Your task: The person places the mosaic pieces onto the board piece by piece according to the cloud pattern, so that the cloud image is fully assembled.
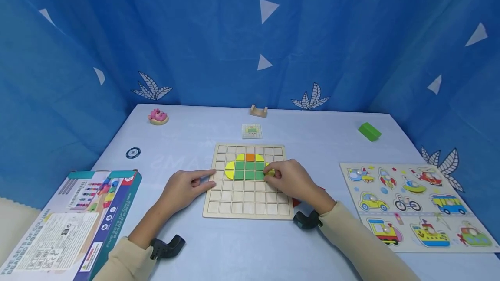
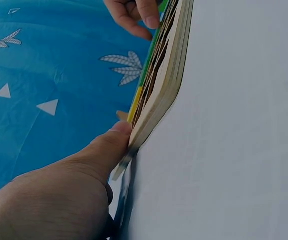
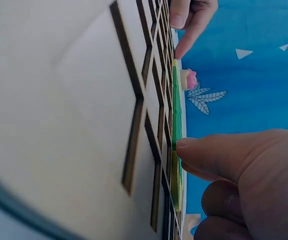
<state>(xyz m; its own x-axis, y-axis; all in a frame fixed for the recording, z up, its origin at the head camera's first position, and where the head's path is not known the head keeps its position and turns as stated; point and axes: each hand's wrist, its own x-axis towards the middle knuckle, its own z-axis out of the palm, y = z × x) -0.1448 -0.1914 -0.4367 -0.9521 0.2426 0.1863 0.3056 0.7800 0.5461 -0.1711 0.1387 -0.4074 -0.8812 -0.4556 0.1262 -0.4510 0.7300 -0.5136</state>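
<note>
A square wooden grid board (image 1: 234, 196) lies on the table, with green square tiles (image 1: 249, 170), an orange tile (image 1: 250, 157) and rounded yellow tiles (image 1: 229, 170) set in its cells. At the board's left edge is my left hand (image 1: 181, 192), index finger and thumb extended and touching the rim; the left wrist view shows the thumb (image 2: 116, 132) against that edge. My right hand (image 1: 293, 179) is over the right side, its thumb and index finger pinching a yellow tile (image 3: 175, 175) beside the green ones. The fingertips partly cover this tile.
Behind the board lie a pattern card (image 1: 252, 131) and a small wooden stand (image 1: 258, 111). A vehicle puzzle (image 1: 414, 211) is at right, below a green block (image 1: 369, 131). At left are a boxed toy (image 1: 74, 220), a round chip (image 1: 133, 153) and a pink figure (image 1: 158, 116). Red pieces (image 1: 296, 202) show under the right wrist.
</note>
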